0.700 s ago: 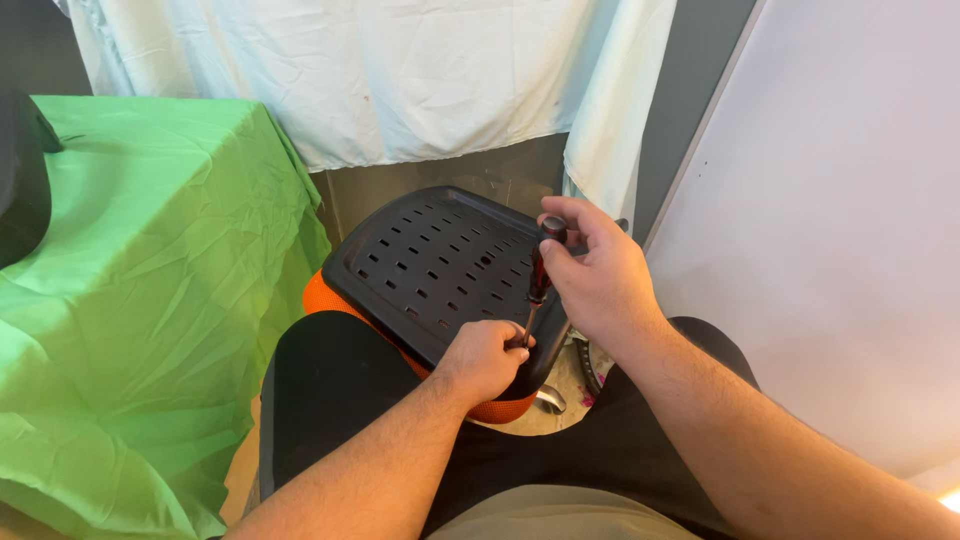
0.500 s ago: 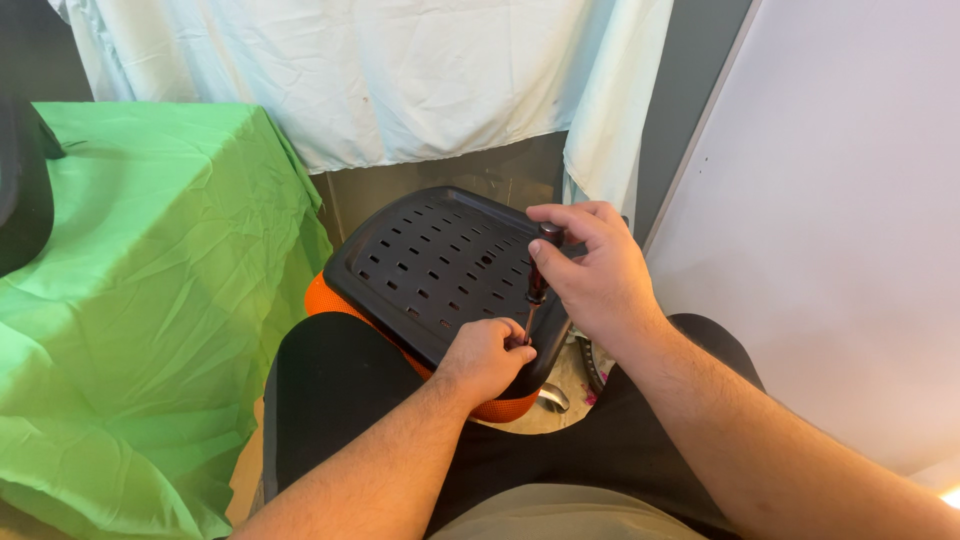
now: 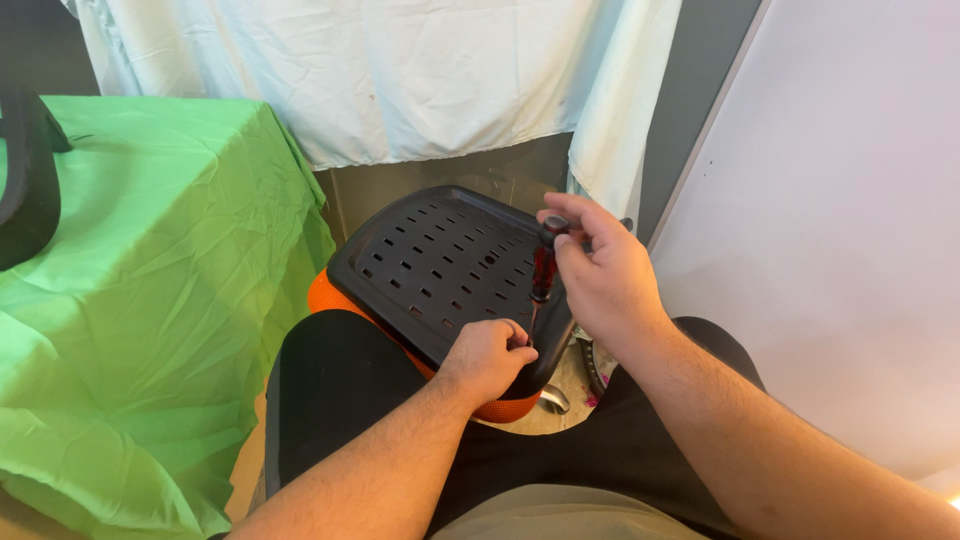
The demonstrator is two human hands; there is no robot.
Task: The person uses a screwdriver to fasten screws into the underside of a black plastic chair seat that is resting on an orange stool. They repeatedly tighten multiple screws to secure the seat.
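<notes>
Screwdriver [image 3: 543, 272] between both hands

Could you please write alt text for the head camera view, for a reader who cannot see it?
A person's right hand grips a screwdriver upright over a black slotted chair seat plate, while the left hand steadies its tip. A green cloth lies to the left.

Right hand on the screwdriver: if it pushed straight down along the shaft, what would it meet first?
The right hand holds the screwdriver tip-down. Straight on, it would probably meet the black slotted seat panel right beside the left hand; depth is unclear.
</notes>
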